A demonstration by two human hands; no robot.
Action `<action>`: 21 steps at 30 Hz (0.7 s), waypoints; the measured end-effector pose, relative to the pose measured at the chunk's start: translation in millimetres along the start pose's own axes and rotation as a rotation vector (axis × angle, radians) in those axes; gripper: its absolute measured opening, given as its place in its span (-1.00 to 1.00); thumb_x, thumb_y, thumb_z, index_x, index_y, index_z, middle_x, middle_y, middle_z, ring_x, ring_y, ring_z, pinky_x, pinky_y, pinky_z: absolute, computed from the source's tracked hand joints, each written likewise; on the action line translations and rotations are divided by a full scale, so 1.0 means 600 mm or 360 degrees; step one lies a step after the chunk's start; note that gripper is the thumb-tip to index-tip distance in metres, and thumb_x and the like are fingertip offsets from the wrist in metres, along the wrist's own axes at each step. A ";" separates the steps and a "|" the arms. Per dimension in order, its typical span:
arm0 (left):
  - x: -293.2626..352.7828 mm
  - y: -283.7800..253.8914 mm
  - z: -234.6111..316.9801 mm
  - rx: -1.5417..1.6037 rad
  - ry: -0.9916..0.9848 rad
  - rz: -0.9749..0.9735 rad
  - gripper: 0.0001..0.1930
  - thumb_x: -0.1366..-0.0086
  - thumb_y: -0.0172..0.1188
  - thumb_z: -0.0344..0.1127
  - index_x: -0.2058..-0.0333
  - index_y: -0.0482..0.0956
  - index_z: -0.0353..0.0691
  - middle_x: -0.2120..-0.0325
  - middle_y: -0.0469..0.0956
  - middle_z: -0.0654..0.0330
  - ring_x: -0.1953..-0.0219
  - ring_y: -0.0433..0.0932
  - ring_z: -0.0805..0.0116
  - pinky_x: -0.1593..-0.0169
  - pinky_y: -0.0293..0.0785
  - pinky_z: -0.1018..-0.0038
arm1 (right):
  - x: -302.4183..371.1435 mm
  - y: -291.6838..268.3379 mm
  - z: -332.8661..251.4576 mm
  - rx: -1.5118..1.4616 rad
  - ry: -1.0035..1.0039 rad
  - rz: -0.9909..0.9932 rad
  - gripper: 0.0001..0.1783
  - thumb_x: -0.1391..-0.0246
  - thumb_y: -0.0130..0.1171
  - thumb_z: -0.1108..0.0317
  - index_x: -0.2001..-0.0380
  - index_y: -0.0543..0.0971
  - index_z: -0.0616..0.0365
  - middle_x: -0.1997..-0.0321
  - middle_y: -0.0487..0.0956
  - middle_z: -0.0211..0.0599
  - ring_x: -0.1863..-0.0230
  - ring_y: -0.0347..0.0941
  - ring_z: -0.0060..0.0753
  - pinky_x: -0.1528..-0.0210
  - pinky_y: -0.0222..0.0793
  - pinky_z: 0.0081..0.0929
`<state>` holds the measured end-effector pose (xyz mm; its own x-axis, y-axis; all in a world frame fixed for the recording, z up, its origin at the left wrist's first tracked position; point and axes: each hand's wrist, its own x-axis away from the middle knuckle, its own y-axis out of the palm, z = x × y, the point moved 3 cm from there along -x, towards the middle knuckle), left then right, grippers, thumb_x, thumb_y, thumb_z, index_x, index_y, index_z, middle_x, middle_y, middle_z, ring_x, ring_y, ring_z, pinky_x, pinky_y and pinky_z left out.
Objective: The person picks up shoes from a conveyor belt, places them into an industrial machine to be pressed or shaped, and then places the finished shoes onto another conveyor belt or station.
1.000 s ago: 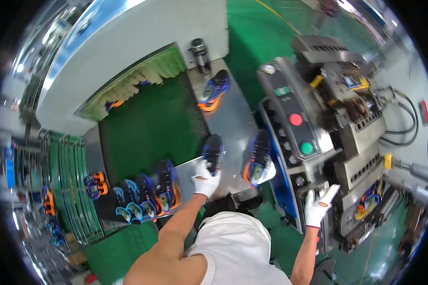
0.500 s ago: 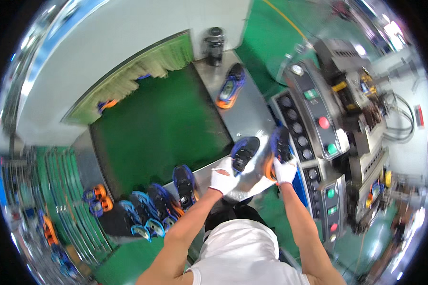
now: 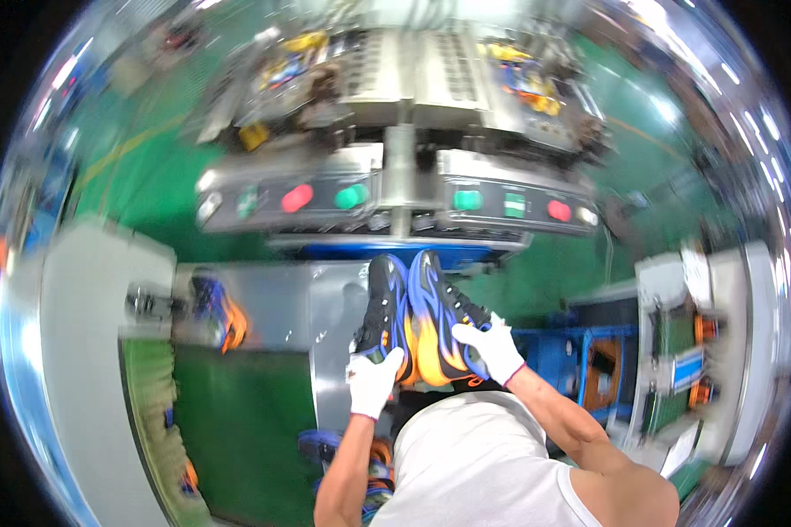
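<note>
Two black sneakers with blue and orange soles are held up side by side in front of my body, toes pointing away. My left hand, in a white glove, grips the left sneaker near its heel. Around the heel end of the right sneaker closes my right hand, also white-gloved. Their soles are turned toward each other, close together or touching; I cannot tell which. Behind the left sneaker lies the grey metal ledge.
Ahead stands a machine with two control panels bearing red and green buttons. Another sneaker rests on the ledge at left, beside a green conveyor belt. More sneakers lie by my left forearm. A blue-framed rack stands at right.
My view has turned right, from the conveyor to the machine. The left sneaker has come up off the ledge, and the two sneakers have been brought together.
</note>
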<state>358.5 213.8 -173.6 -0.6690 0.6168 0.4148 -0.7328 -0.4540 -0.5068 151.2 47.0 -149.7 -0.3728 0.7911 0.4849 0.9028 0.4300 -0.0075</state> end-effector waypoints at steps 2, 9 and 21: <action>0.032 0.035 0.113 0.0067 0.0295 -0.0013 -0.56 -0.10 0.51 -0.03 0.34 0.64 -0.35 0.54 0.63 0.10 0.68 0.55 0.32 0.53 0.53 0.33 | 0.047 -0.088 0.026 -0.0040 -0.0069 0.0390 -0.42 0.09 0.57 0.25 0.03 0.60 0.31 0.13 0.68 -0.34 0.17 0.52 -0.53 0.07 0.49 -0.48; 0.082 0.246 0.318 -0.0299 0.0869 -0.0766 -0.50 -0.08 0.54 -0.11 0.15 0.61 -0.37 0.43 0.63 0.14 0.59 0.57 0.37 0.53 0.55 0.41 | 0.235 -0.322 0.001 -0.0649 -0.0388 0.1402 -0.37 0.08 0.57 0.31 -0.04 0.54 0.32 0.07 0.67 -0.30 0.10 0.57 -0.47 -0.01 0.50 -0.46; 0.372 0.865 0.758 -0.0780 0.2300 -0.1218 -0.22 -0.17 0.31 0.04 -0.21 0.33 -0.41 0.12 0.65 -0.17 0.08 0.66 -0.10 -0.08 0.52 0.13 | 0.507 -0.831 0.062 0.0777 0.0357 0.2720 -0.12 0.01 0.44 0.02 -0.21 0.34 0.41 0.01 0.62 0.25 -0.03 0.59 0.18 -0.12 0.48 -0.11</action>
<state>-228.0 -176.4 -0.5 0.6420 0.7463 -0.1757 -0.5205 0.2559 -0.8146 -420.0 89.4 -31.1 0.8841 0.4012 -0.2396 0.0630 -0.6104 -0.7896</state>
